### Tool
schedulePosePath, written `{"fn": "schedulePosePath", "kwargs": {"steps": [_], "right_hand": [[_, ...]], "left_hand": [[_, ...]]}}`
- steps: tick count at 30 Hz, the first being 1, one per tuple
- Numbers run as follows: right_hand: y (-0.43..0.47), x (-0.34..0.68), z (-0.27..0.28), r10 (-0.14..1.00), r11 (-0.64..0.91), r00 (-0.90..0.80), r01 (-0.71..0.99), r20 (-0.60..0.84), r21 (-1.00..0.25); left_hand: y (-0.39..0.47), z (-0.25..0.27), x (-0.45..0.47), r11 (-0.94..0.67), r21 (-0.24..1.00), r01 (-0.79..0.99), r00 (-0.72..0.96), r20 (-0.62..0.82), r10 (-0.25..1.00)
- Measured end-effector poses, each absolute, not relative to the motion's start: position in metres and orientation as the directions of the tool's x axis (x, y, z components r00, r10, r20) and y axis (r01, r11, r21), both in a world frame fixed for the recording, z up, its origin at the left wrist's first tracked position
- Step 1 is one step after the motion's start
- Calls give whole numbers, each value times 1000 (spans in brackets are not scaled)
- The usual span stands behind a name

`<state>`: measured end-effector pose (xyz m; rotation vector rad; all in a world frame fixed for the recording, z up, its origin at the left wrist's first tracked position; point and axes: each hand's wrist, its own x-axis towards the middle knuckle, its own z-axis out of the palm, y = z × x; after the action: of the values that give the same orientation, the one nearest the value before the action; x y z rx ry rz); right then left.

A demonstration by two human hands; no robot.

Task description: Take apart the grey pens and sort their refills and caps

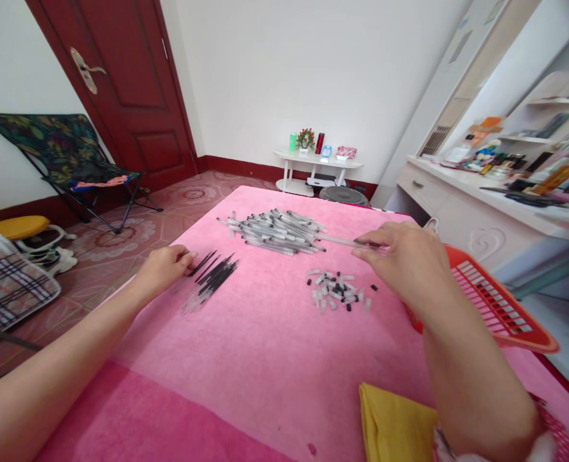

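My left hand (pixel 171 264) is at the left side of the table, thumb and fingers pinched at the edge of a row of black-inked pen refills (pixel 217 277). The outermost refill seems to lie between its fingertips, though blur hides the exact contact. My right hand (pixel 399 250) grips a translucent pen barrel (pixel 338 240) between thumb and fingers. That barrel points left, toward a heap of similar pen barrels (pixel 279 231) at the far middle. Nearer than the heap lies a scatter of small clear and black pen parts (pixel 335 290), apart from both hands.
A red plastic basket (pixel 529 337) stands at the right edge, partly behind my right forearm. A folded yellow cloth (pixel 397 420) lies at the front right. Pink cloth (pixel 260 359) covers the table. Beyond are a folding chair (pixel 63 151) and a white dresser (pixel 476 215).
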<state>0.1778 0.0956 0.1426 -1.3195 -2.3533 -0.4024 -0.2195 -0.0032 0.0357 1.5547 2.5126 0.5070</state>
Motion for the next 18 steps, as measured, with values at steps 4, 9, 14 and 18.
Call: {"fn": "schedulePosePath", "kwargs": {"steps": [4,9,14,18], "right_hand": [[96,176,141,760,505,-454,863,464,17],[104,174,127,831,475,-457,880,317,23],[111,170,113,916,378,-378,925,137,25],[111,181,128,922,310,-285,949,262,-56]], "left_hand": [[3,38,-208,331,369,869,-363,20,932],[14,52,-184,321,171,932,-344,129,930],[35,54,-116,-30,416,909,-94,273,957],[48,43,-48,-224,675,703,55,263,963]]}}
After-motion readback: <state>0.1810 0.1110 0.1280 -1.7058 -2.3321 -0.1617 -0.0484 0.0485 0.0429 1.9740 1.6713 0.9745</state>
